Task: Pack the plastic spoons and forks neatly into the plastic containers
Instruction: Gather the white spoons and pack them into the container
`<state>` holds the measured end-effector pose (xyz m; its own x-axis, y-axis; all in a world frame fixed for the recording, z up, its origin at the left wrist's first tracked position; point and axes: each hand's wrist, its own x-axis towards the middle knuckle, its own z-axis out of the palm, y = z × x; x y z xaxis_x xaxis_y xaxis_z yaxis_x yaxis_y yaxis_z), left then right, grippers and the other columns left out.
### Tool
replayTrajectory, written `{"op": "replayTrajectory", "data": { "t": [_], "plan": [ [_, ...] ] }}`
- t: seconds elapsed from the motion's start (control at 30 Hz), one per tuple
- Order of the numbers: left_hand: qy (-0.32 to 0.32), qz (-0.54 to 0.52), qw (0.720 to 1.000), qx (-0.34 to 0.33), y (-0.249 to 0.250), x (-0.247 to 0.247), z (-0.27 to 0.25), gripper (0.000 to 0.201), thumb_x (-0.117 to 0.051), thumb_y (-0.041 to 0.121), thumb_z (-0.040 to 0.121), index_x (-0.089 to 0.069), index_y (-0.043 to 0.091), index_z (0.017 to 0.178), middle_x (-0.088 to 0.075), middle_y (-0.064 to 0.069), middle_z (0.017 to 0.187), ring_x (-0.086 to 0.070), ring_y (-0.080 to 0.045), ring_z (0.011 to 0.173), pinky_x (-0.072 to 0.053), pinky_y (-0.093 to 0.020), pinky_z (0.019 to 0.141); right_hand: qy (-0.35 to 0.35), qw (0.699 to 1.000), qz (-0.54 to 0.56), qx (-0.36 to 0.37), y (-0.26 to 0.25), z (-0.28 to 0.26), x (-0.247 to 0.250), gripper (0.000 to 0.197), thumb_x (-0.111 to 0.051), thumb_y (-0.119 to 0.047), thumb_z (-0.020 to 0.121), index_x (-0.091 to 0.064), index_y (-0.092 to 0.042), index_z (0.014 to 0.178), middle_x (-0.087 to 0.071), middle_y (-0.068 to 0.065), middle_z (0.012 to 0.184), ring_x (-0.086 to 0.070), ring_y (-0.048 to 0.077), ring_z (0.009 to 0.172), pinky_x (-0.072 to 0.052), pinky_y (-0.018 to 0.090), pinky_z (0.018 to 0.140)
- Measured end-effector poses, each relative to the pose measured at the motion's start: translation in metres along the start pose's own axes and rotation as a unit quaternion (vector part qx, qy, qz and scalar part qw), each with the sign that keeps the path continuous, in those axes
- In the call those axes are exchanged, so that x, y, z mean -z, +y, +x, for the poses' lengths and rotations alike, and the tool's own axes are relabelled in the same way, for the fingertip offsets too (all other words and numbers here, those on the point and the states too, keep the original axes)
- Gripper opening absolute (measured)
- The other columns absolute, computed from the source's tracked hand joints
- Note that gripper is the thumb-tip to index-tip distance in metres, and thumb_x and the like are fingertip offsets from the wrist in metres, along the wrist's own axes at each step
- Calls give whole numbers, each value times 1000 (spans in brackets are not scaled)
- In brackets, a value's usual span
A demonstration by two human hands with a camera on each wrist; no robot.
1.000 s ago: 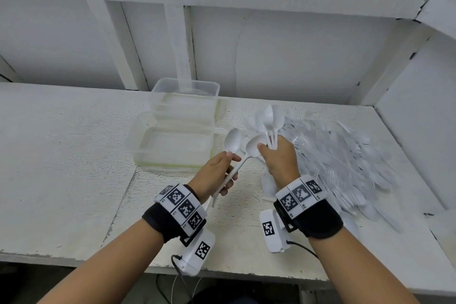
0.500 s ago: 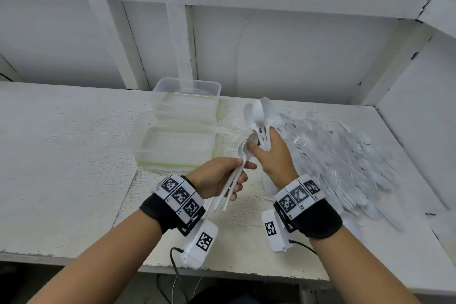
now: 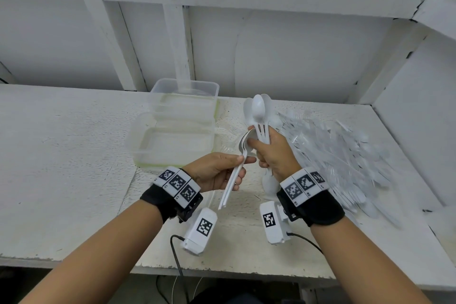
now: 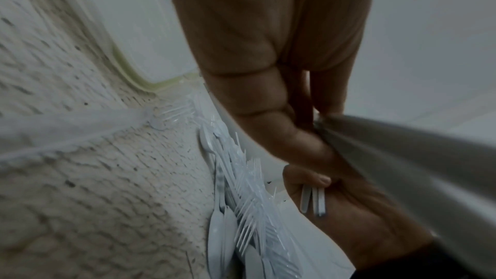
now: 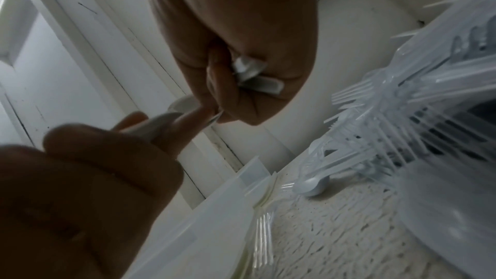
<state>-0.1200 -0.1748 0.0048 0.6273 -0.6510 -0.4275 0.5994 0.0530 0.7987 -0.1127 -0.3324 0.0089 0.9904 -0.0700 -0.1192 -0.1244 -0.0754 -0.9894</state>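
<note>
The right hand (image 3: 272,153) is raised above the tabletop (image 3: 61,155), its fingers (image 5: 222,84) curled tightly round the handles of a bunch of white spoons (image 3: 259,112) that stand upright, bowls up, above the fist. The handle ends poke out below the fist in the left wrist view. The left hand (image 3: 217,171) sits just beside it, thumb and fingers (image 4: 282,135) pinched on the handles of two or three more spoons (image 3: 234,177); their bowls point up and touch the right hand's thumb, their handles slant down toward the near edge. Two clear plastic containers (image 3: 172,140) stand open and touching behind the left hand, one behind the other; the nearer has a greenish rim. A loose pile of spoons and forks (image 3: 345,155) lies on the tabletop to the right of the hands.
</note>
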Motion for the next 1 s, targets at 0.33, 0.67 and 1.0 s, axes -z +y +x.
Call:
{"op": "replayTrajectory", "data": {
  "t": [0.33,0.67,1.0],
  "plan": [
    [0,9,1000,4,5,-5,0,20,-41,11,97,-58,1,101,-62,-4,66,-64,-15,61,-58,-31,63,1,996,-89,7,2,0,0,18,-49,-18,95,-53,-12,112,-52,1,72,-36,5,42,-30,18,35],
    [193,-42,973,-117,-2,-7,8,8,-57,12,91,-60,6,91,-71,-10,90,-70,-15,77,-57,-33,74,23,995,-89,36,10,-15,0,18,-42,-24,99,-47,-6,100,-45,6,75,-44,7,46,-33,18,38],
    [232,-74,957,-160,-9,-18,9,13,-53,9,93,-64,2,94,-67,-11,88,-67,-21,87,-57,-39,78,51,991,-99,72,20,-25,-16,17,-47,-22,96,-57,-11,87,-61,9,78,-50,6,53,-37,18,48]
  ]
}}
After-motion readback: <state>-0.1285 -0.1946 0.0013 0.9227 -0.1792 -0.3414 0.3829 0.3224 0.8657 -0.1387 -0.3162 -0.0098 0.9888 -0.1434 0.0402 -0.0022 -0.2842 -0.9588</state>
